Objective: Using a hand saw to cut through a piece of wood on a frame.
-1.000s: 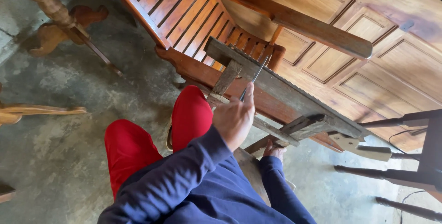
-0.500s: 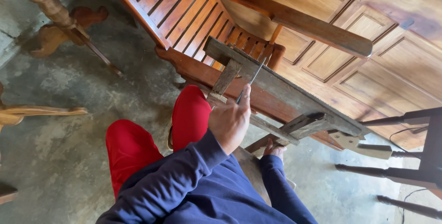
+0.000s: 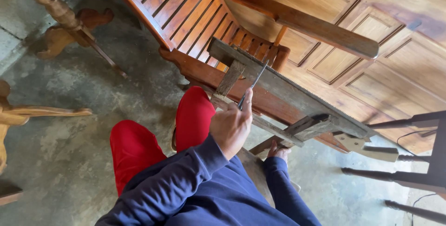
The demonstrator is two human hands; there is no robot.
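Two closed fingers (image 3: 245, 103) around file (image 3: 254, 83)

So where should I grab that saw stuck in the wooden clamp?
By its pale wooden handle, coming in from the right end, where it sticks out free. The saw blade is pinched in the wooden clamp with its teeth pointing up, and the left hand holds a file there, so stay off the top edge.

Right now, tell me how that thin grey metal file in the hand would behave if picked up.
The thin grey metal file looks straight, so probably stiff. Slim, so likely light. The left hand grips its lower end, its tip resting on the saw blade; let go, it might slide off.
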